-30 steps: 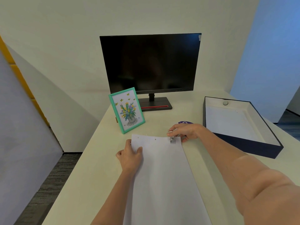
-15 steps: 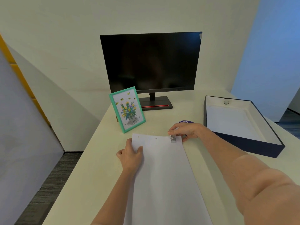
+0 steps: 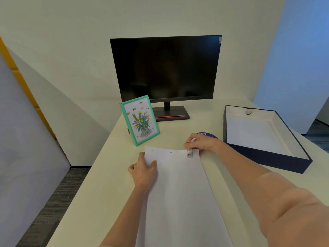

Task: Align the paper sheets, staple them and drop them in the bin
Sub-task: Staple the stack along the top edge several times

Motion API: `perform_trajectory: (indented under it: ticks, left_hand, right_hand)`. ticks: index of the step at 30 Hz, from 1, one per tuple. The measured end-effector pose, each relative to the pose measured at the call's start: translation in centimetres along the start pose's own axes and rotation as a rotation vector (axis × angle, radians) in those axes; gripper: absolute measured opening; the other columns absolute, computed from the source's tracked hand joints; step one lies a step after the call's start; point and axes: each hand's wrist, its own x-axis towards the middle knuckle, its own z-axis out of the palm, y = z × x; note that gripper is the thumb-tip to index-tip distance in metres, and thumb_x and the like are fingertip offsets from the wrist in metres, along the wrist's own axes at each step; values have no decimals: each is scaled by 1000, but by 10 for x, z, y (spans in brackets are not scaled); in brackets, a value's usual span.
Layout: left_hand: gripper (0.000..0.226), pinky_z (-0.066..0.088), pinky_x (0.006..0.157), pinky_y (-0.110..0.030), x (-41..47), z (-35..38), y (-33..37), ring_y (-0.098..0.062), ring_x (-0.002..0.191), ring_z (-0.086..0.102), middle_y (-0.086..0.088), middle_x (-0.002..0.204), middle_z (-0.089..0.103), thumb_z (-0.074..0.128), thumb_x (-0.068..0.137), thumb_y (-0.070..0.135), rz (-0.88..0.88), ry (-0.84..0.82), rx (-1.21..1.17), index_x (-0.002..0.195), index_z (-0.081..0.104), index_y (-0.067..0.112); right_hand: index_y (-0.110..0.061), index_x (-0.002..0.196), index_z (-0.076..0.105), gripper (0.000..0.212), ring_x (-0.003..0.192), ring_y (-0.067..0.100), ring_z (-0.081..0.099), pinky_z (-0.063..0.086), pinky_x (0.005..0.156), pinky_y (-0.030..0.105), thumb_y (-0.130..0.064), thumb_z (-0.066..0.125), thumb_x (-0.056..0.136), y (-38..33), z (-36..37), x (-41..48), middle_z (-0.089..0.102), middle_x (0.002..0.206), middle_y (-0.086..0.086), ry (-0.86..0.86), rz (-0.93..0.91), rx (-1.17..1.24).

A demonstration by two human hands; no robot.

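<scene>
White paper sheets (image 3: 179,189) lie lengthwise on the cream desk (image 3: 110,175), with small marks along their far edge. My left hand (image 3: 143,169) presses on the sheets' far left corner, thumb on top. My right hand (image 3: 202,142) grips a small silver stapler (image 3: 189,152), whose nose sits over the sheets' far right corner. A dark blue open box, the bin (image 3: 302,158), stands to the right with white paper inside and a small round object at its far end.
A black monitor (image 3: 166,68) stands at the back of the desk. A green picture frame (image 3: 139,120) with a flower drawing leans just beyond the sheets. A purple round object (image 3: 207,134) peeks out behind my right hand. Grey carpet lies left of the desk.
Both hands and the stapler stay almost in place at the sheets' far edge. The view has shifted slightly.
</scene>
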Motion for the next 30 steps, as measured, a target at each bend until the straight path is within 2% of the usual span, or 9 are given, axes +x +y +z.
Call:
perform_trajectory:
  ticks: [4, 7, 10, 14, 18, 23, 26, 30]
  left_hand:
    - [30, 17, 82, -24, -2, -2, 2, -30, 108, 39, -5, 98, 63, 53, 88, 26, -17, -12, -16, 116, 48, 16]
    - [28, 23, 87, -28, -4, -4, 5, -27, 103, 34, -5, 100, 62, 52, 89, 25, -26, -11, -22, 115, 47, 16]
    - [29, 25, 93, -32, -5, -5, 6, -23, 95, 29, -6, 100, 62, 52, 89, 25, -26, -12, -8, 116, 47, 15]
    - [29, 19, 86, -25, -5, -5, 6, -25, 100, 36, -3, 99, 63, 52, 89, 25, -5, -15, -9, 116, 46, 16]
    - [29, 14, 78, -21, -3, -3, 3, -29, 105, 40, -3, 98, 63, 52, 88, 25, -13, -6, -17, 116, 47, 16]
    - [28, 14, 77, -21, -2, 0, 1, -30, 107, 41, -1, 96, 63, 52, 88, 26, -5, -13, -6, 113, 47, 17]
    - [29, 14, 77, -21, -1, 0, 0, -31, 108, 40, -2, 97, 63, 51, 88, 26, -13, -8, -9, 115, 47, 17]
    - [25, 13, 69, -21, 1, 0, -1, -33, 106, 44, -3, 93, 61, 52, 87, 26, -15, -8, -11, 109, 48, 15]
  right_hand:
    - [-19, 112, 56, 40, 100, 17, 58, 49, 91, 37, -31, 74, 80, -13, -6, -11, 62, 108, 2, -121, 74, 63]
    - [-20, 122, 54, 51, 106, 17, 57, 50, 91, 38, -23, 77, 77, -17, -9, -13, 60, 118, 4, -156, 76, 34]
    - [-25, 124, 52, 56, 102, 15, 57, 51, 81, 32, -15, 78, 76, -16, -11, -15, 56, 122, 8, -201, 92, 29]
    - [-19, 113, 55, 45, 99, 18, 59, 50, 82, 34, -32, 77, 76, -15, -7, -14, 63, 112, 5, -118, 93, 28]
    - [-24, 121, 55, 52, 105, 18, 55, 49, 80, 31, -23, 79, 75, -17, -6, -16, 57, 122, 5, -142, 76, -20]
    - [-22, 116, 58, 51, 111, 20, 57, 49, 93, 36, -36, 79, 72, -16, -6, -15, 62, 117, 2, -85, 72, -28]
    - [-29, 120, 56, 55, 119, 20, 49, 47, 89, 32, -28, 81, 71, -17, -7, -21, 57, 125, 0, -110, 62, -54]
    - [-30, 117, 55, 56, 117, 17, 51, 44, 82, 28, -37, 81, 69, -9, -4, -29, 63, 120, -2, -27, -1, 44]
